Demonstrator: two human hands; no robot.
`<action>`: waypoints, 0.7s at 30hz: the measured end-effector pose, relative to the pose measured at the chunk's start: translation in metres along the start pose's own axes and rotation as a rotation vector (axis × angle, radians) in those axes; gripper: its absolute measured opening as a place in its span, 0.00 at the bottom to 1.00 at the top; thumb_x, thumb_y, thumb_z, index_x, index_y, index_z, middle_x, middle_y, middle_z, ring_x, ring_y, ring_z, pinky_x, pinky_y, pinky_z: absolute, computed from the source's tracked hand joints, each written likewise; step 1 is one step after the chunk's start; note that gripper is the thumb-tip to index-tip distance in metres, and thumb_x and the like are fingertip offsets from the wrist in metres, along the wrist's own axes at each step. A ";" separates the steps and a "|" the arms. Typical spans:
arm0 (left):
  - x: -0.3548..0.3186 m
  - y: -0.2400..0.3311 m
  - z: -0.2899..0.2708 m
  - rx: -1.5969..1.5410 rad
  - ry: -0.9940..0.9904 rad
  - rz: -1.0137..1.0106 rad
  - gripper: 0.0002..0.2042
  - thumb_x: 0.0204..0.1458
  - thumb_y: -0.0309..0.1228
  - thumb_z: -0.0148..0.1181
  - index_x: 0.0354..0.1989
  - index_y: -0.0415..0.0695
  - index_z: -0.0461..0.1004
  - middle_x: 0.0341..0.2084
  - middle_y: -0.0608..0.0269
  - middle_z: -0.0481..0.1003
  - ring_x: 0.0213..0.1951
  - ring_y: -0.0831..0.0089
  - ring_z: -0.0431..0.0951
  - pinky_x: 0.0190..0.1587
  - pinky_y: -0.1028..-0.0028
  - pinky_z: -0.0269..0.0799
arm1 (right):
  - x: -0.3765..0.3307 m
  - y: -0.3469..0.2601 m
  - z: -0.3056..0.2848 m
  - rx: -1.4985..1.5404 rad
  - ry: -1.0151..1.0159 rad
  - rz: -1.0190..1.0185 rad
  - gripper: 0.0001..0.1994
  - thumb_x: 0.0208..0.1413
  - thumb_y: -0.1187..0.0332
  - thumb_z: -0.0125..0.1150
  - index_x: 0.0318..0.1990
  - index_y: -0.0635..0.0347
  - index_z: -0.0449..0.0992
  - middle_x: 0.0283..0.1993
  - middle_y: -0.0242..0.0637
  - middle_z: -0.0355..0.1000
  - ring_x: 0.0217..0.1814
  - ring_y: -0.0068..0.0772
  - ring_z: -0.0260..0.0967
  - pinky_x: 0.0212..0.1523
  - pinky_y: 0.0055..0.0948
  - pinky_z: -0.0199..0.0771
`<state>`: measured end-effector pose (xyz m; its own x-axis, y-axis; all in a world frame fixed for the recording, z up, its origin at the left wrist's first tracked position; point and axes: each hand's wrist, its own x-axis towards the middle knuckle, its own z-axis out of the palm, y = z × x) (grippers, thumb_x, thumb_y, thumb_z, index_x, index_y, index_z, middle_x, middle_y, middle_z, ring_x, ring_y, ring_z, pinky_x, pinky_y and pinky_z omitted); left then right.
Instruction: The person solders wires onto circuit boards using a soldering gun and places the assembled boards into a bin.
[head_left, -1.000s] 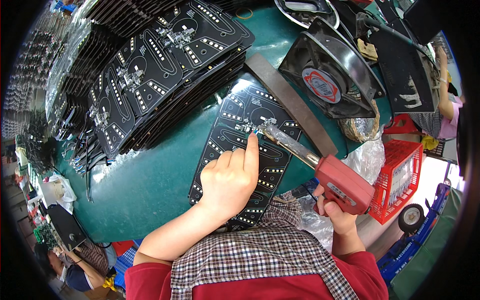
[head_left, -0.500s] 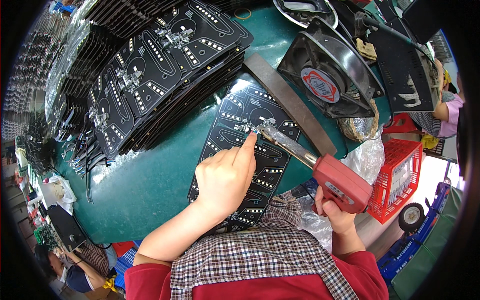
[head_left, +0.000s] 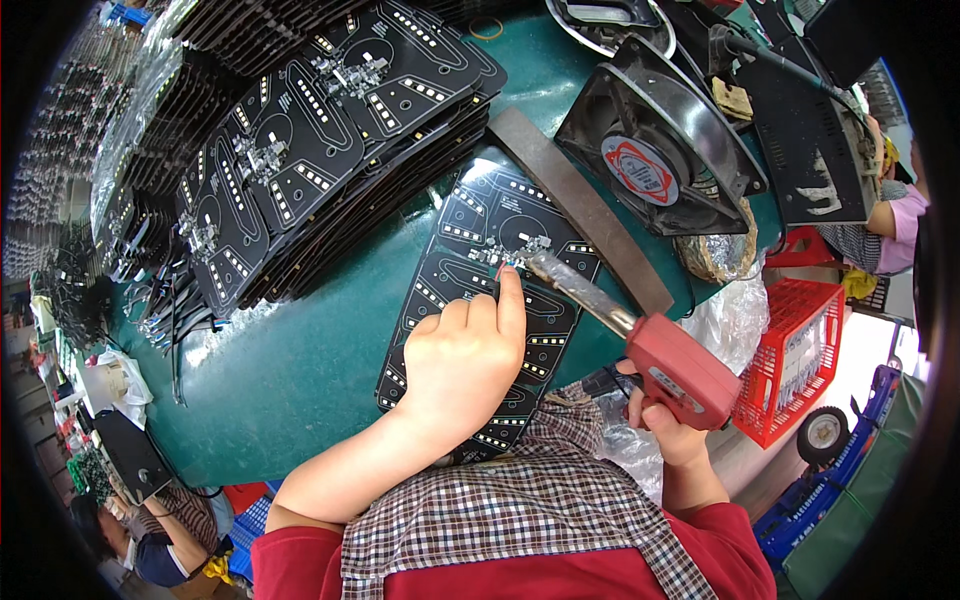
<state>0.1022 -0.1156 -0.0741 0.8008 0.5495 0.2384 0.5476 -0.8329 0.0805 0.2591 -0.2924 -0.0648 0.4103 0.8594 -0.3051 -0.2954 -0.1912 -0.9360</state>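
Head view | my left hand [head_left: 462, 355] loosely curled, index fingertip pressing black circuit board [head_left: 470, 300] lying under it | my right hand [head_left: 668, 425] gripping red soldering gun [head_left: 672, 365], tip at board beside that fingertip | fan [head_left: 655, 160] beyond

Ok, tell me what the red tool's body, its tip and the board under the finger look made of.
Red tool body: likely moulded plastic, smooth with a slight sheen. Its tip: bare metal, silvery and reflective. Circuit board: stiff flat sheet, probably laminate, with a matte black coat and pale pads in rows. The left hand presses it; the right hand grips the tool.
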 end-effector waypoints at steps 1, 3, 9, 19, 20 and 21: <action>0.000 0.002 -0.001 0.013 -0.008 -0.008 0.18 0.37 0.26 0.59 0.42 0.42 0.75 0.14 0.71 0.64 0.16 0.77 0.67 0.17 0.78 0.63 | -0.001 0.000 -0.001 0.058 -0.018 -0.003 0.41 0.43 0.67 0.70 0.63 0.66 0.52 0.47 0.43 0.71 0.30 0.16 0.65 0.28 0.15 0.64; 0.000 0.002 -0.001 0.026 -0.016 -0.016 0.18 0.37 0.26 0.59 0.42 0.42 0.75 0.14 0.71 0.64 0.16 0.78 0.67 0.17 0.78 0.63 | -0.003 0.000 -0.002 0.117 -0.036 -0.006 0.41 0.43 0.67 0.70 0.63 0.66 0.51 0.48 0.43 0.70 0.30 0.16 0.65 0.28 0.14 0.63; -0.002 0.002 0.004 -0.006 0.007 -0.004 0.18 0.37 0.26 0.60 0.42 0.41 0.75 0.14 0.71 0.64 0.16 0.78 0.67 0.17 0.78 0.62 | -0.005 0.005 -0.003 0.097 0.014 0.064 0.41 0.44 0.68 0.69 0.63 0.66 0.50 0.48 0.42 0.70 0.33 0.19 0.67 0.31 0.16 0.66; 0.003 0.003 -0.002 0.098 -0.001 0.071 0.18 0.36 0.27 0.54 0.40 0.38 0.75 0.14 0.72 0.63 0.17 0.80 0.66 0.16 0.81 0.61 | -0.001 0.005 -0.012 -0.401 -0.012 -0.159 0.35 0.41 0.70 0.69 0.58 0.71 0.61 0.42 0.38 0.73 0.32 0.18 0.69 0.35 0.20 0.70; 0.003 0.003 -0.003 0.126 -0.010 0.083 0.18 0.35 0.27 0.54 0.40 0.38 0.75 0.14 0.72 0.63 0.17 0.79 0.66 0.16 0.81 0.60 | 0.001 0.006 -0.013 -0.584 -0.034 -0.300 0.34 0.41 0.69 0.70 0.57 0.71 0.62 0.41 0.38 0.74 0.30 0.16 0.68 0.35 0.19 0.70; 0.003 0.003 -0.003 0.131 -0.011 0.081 0.18 0.35 0.27 0.54 0.40 0.38 0.75 0.14 0.72 0.63 0.17 0.79 0.66 0.16 0.81 0.60 | 0.001 0.005 -0.012 -0.580 -0.038 -0.302 0.34 0.41 0.69 0.70 0.57 0.71 0.62 0.41 0.38 0.74 0.30 0.16 0.68 0.35 0.19 0.70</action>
<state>0.1054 -0.1170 -0.0707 0.8458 0.4822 0.2285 0.5076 -0.8591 -0.0659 0.2686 -0.2982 -0.0723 0.3685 0.9295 -0.0173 0.3457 -0.1543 -0.9256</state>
